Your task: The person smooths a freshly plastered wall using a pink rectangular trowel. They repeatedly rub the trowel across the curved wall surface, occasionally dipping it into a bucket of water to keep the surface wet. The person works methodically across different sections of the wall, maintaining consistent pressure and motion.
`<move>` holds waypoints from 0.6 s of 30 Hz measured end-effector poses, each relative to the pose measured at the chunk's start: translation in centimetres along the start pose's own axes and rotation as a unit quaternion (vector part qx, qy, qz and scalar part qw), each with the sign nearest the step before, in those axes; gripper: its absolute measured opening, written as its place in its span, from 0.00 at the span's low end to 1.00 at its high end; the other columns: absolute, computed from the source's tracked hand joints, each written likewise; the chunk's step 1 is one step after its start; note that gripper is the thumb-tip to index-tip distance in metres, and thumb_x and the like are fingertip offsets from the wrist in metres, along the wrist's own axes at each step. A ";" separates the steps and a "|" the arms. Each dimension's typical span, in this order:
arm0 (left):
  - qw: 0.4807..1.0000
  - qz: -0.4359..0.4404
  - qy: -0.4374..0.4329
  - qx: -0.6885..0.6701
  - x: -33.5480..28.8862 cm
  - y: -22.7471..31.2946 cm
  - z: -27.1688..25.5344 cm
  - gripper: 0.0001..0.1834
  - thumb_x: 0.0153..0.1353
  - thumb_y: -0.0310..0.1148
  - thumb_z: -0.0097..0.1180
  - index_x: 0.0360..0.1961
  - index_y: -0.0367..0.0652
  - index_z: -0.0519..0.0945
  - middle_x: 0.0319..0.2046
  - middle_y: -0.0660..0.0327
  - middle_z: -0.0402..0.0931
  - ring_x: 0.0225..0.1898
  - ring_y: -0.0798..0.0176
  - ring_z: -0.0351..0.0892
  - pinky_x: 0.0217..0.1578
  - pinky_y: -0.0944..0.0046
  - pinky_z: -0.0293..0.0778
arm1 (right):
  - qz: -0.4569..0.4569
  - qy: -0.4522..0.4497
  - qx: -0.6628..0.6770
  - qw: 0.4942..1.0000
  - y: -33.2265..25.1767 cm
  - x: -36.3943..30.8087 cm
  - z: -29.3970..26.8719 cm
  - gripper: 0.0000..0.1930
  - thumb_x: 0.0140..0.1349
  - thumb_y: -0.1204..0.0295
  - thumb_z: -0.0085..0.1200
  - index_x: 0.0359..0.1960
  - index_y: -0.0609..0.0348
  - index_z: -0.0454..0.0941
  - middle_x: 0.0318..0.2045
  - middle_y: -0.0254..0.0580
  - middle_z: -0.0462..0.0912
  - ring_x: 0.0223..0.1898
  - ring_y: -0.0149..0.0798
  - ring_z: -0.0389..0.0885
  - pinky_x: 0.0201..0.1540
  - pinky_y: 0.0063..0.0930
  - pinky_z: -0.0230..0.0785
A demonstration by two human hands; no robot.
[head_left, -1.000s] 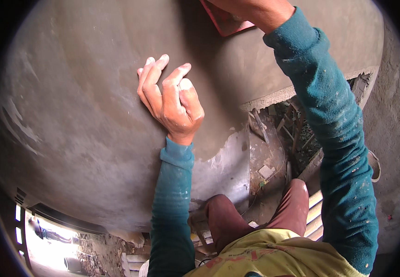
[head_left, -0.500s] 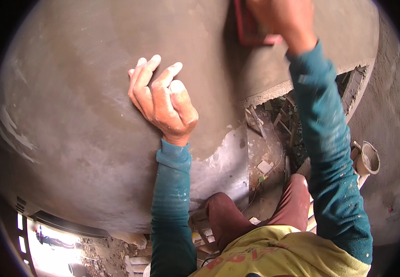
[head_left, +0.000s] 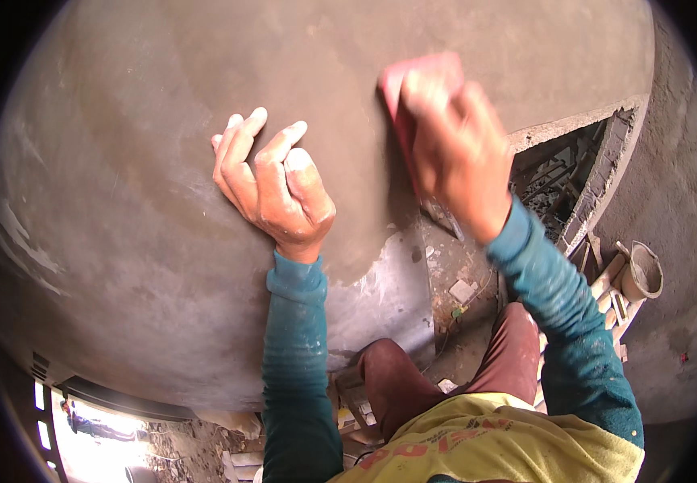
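A broad grey plastered wall (head_left: 163,177) fills most of the view. On it, right of the middle, lies a red plastering float (head_left: 438,66), blurred by motion. My right hand (head_left: 461,157) is closed round the float, and its handle is hidden behind the fingers. To the left, my left hand (head_left: 274,189) is raised close to the plaster with its fingers loosely bent and apart. It holds nothing, and whitish dust coats the fingertips. Whether it touches the wall I cannot tell. Below the hands, a smoother, shinier grey patch (head_left: 380,298) borders the darker plaster.
A rough-edged opening (head_left: 562,173) cuts through the wall beyond my right forearm. A bucket (head_left: 643,272) stands at the right beside pale planks (head_left: 606,282). Rubble (head_left: 463,290) lies on the floor below, near my knees. At the lower left is a bright opening (head_left: 99,439).
My right hand has swept the float down and leftward over the plaster, uncovering more of the opening. My left hand has shifted slightly left and down, its fingers still bent.
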State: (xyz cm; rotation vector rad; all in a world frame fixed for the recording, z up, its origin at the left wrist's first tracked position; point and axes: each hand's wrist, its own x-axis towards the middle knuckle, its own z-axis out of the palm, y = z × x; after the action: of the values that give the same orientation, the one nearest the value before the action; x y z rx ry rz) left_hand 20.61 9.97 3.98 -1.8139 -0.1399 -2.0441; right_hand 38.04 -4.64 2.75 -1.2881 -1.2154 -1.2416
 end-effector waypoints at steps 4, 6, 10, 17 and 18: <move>1.000 0.007 -0.001 -0.004 0.0 0.3 0.1 0.14 0.72 0.35 0.53 0.44 0.45 0.91 0.59 0.50 0.84 0.67 0.42 0.76 0.76 0.37 0.63 | 0.075 -0.047 -0.011 0.996 1.0 -3.8 -1.7 0.27 0.58 0.79 0.65 0.61 0.46 0.88 0.35 0.47 0.77 0.32 0.50 0.83 0.37 0.42 0.80; 1.000 0.013 -0.002 -0.004 0.3 0.6 0.4 0.15 0.73 0.35 0.53 0.45 0.44 0.91 0.60 0.49 0.84 0.67 0.42 0.76 0.76 0.37 0.64 | 0.085 0.019 0.009 0.996 1.5 -0.4 -1.3 0.26 0.59 0.79 0.63 0.61 0.47 0.87 0.35 0.47 0.77 0.35 0.52 0.83 0.40 0.44 0.80; 1.000 -0.010 -0.012 -0.014 0.1 0.6 0.0 0.17 0.75 0.36 0.52 0.45 0.41 0.91 0.61 0.48 0.84 0.68 0.41 0.75 0.75 0.36 0.64 | 0.040 -0.043 0.028 0.998 -1.2 -1.8 -1.0 0.25 0.58 0.77 0.64 0.59 0.45 0.88 0.38 0.48 0.80 0.39 0.54 0.83 0.42 0.44 0.82; 1.000 0.018 -0.015 -0.008 0.4 1.2 0.7 0.15 0.75 0.35 0.54 0.47 0.39 0.90 0.62 0.48 0.82 0.69 0.41 0.74 0.75 0.34 0.64 | 0.183 0.095 -0.047 0.977 10.3 0.7 -2.6 0.20 0.63 0.76 0.60 0.58 0.48 0.85 0.45 0.52 0.86 0.42 0.59 0.86 0.43 0.49 0.82; 0.999 0.015 -0.028 0.004 0.1 1.3 0.6 0.15 0.75 0.34 0.54 0.48 0.39 0.90 0.62 0.48 0.82 0.69 0.41 0.74 0.76 0.34 0.64 | 0.166 0.132 -0.052 0.976 10.9 1.5 -1.9 0.21 0.64 0.75 0.59 0.59 0.48 0.84 0.47 0.51 0.87 0.44 0.60 0.86 0.45 0.51 0.82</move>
State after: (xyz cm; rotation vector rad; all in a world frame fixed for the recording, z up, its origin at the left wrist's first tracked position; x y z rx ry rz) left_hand 21.65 9.01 3.96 -1.8572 -0.1356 -1.9709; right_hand 48.81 -7.18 4.48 -1.2928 -0.7205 -1.1953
